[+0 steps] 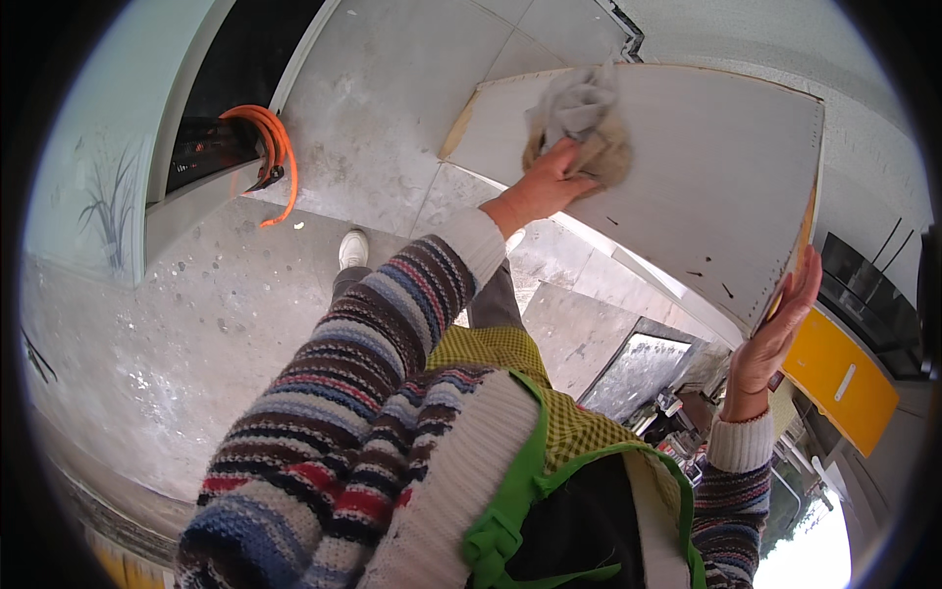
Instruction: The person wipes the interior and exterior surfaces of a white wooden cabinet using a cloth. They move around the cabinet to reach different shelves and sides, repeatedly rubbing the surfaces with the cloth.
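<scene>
In my left hand (pixel 541 180) is a bunched grey and brown cloth (pixel 592 125), slightly blurred, lying against the face of a large white panel (pixel 706 162). The panel looks like one side of a box-like wooden piece. It has bare wood along its short ends, rows of small dots near one end and a few dark marks on its face. My right hand (pixel 776 331) is against the panel's near right end, fingers stretched along the edge. The panel partly hides the fingers' contact with it.
Coiled orange hose (pixel 274 143) hangs at a dark opening on the left. A yellow panel (pixel 843 383) and dark glossy object (pixel 865 287) stand beyond my right hand. Assorted small items (pixel 681 427) lie below it. My shoe (pixel 354 249) is on the stained concrete floor (pixel 221 324).
</scene>
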`<state>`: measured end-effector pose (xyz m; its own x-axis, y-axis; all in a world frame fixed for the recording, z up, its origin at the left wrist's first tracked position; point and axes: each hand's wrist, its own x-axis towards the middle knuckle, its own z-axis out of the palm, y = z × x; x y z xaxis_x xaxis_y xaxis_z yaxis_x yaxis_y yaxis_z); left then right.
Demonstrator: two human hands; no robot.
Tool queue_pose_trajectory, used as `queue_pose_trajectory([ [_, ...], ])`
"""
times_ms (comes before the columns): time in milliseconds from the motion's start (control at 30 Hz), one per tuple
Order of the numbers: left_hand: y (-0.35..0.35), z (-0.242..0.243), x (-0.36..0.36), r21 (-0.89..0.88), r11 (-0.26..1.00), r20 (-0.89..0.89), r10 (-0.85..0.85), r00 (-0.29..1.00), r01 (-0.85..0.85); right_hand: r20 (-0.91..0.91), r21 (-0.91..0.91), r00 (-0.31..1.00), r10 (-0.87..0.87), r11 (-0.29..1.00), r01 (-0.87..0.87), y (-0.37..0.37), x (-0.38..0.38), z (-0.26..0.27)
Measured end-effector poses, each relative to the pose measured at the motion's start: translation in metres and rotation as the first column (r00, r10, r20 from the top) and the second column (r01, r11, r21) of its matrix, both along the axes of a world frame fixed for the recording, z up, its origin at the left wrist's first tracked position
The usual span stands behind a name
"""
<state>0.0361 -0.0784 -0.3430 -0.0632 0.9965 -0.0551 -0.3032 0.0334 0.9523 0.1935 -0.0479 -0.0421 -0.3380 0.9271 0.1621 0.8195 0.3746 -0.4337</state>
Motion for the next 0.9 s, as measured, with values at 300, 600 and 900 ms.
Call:
queue_pose_trajectory([
  [300, -0.065, -0.221, 0.009, -0.523, 0.834, 0.009, 0.215, 0.977, -0.178, -0.070, -0.141, 0.995, -0.073, 0.988, 0.062, -0.006, -0.002, 0.000],
  [600, 0.056, 0.033, -0.043, 0.025, 1.000, 0.224, 0.004, 0.975, -0.010, -0.126, -0.233, 0.977, -0.173, 0.962, 0.140, -0.013, -0.003, 0.001],
  [900, 0.123, 0.021, -0.002, 0.556, 0.820, -0.026, 0.179, 0.984, -0.135, -0.130, -0.204, 0.933, -0.335, 0.930, 0.305, -0.018, 0.015, 0.008],
])
